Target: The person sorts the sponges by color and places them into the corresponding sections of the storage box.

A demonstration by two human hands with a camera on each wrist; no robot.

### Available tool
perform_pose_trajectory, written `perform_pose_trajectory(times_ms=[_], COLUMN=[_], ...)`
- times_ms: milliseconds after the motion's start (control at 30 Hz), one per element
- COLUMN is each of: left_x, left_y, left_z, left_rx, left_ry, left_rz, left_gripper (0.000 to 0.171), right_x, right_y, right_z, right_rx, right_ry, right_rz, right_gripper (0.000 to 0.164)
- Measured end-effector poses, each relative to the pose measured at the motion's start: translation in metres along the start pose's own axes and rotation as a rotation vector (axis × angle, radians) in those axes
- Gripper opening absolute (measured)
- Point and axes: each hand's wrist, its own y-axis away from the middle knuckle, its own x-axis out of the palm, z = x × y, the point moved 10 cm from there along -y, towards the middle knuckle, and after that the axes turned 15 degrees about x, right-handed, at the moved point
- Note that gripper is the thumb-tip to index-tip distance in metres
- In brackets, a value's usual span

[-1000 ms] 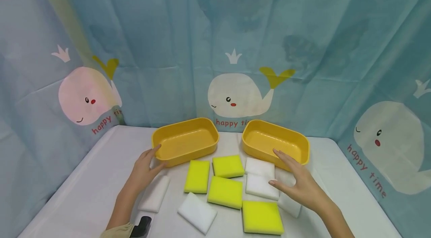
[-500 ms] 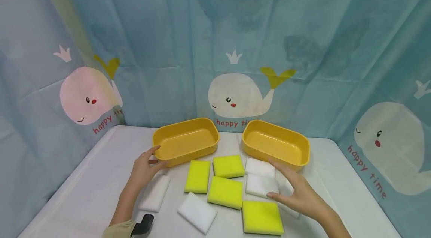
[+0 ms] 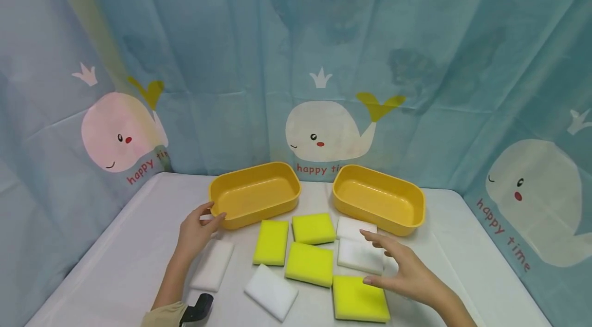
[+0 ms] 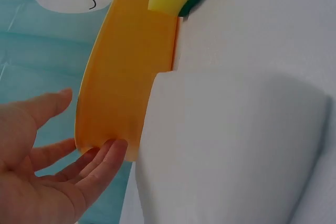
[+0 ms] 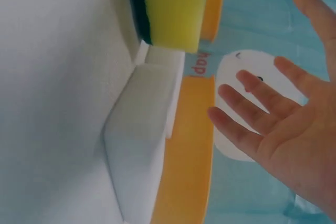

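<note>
My left hand (image 3: 196, 234) is at the near left corner of the left yellow tub (image 3: 273, 211). In the left wrist view its fingertips are right at the tub's end, with the thumb apart. My right hand (image 3: 407, 273) hovers with spread fingers over the right side of the sponges, holding nothing. Beneath its thumb lies a yellow sponge (image 3: 358, 302) with a dark green underside; just beyond its fingers is a white sponge (image 3: 356, 256). Another white sponge (image 3: 214, 268) lies beside the left forearm. The right hand hides a further white sponge.
A second yellow tub (image 3: 358, 210) stands at the back right, in front of the blue whale-print curtain (image 3: 222, 131). Several more sponges lie flat between the hands, among them a yellow one (image 3: 309, 264) and a white one (image 3: 271, 292). White cloth (image 3: 481, 265) covers the table.
My right hand has drawn back from the right tub toward the near sponges, its fingers coming closer together. The left hand has shifted slightly left at its tub's corner.
</note>
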Motion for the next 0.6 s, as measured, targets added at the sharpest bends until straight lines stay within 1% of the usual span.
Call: perform_pose_trajectory(times_ms=[133,233,300,400,500,600], left_x=[-0.001,-0.001,-0.001,0.001,0.004,0.008], left_y=[0.001,0.003,0.004,0.005,0.006,0.007], left_z=[0.003,0.007,0.01,0.015,0.02,0.021], left_rx=[-0.029,-0.065,-0.099,-0.152,-0.203,-0.23], left_ry=[0.081,0.143,0.165,0.233,0.365,0.503], left_rz=[-0.062,-0.112,-0.138,-0.161,-0.189,-0.2], left_gripper=[0.068,0.068,0.066,0.064,0.063,0.063], right_x=[0.008,0.015,0.021,0.029,0.035,0.041], right_y=[0.002,0.002,0.0,-0.002,-0.003,-0.003], right_z=[0.001,0.002,0.001,0.0,0.0,0.0], right_rx=[-0.04,-0.067,-0.07,-0.054,-0.043,-0.028], right_ry=[-0.005,-0.02,-0.028,-0.042,-0.053,-0.058], right_rz=[0.054,0.096,0.132,0.197,0.249,0.295], right_gripper=[0.082,0.08,0.079,0.078,0.078,0.076])
